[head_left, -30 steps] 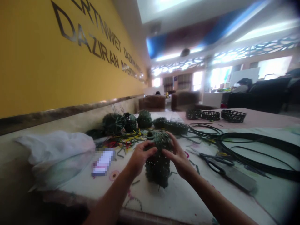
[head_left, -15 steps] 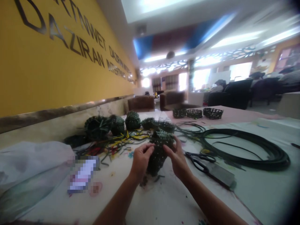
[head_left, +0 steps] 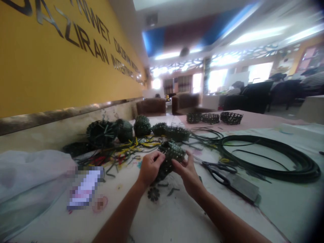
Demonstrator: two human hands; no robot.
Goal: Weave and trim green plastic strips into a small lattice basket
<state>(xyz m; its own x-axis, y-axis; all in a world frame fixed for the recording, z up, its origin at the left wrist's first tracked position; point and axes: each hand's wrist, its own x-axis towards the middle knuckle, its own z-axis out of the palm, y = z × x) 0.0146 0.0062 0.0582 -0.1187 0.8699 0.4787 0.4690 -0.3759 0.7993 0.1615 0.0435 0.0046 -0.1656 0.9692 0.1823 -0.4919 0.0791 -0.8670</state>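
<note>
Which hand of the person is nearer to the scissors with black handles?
Right. The right hand is on the right side of the dark woven piece, left of the scissors; the left hand is on the piece's left side, farther away.

Dark capitals on yellow wall (head_left: 37,71), 2 lines.
Upper line (head_left: 94,23): "NWET" readable, start cut off by top edge, then "DAZIRAN" in smaller-looking letters, next word blurred. Lower line (head_left: 90,47): "DAZIRAN", 1st letter partly cut off, then a word starting "INTERT", its end blurred. Farther lettering on both lines too small to read.
</note>
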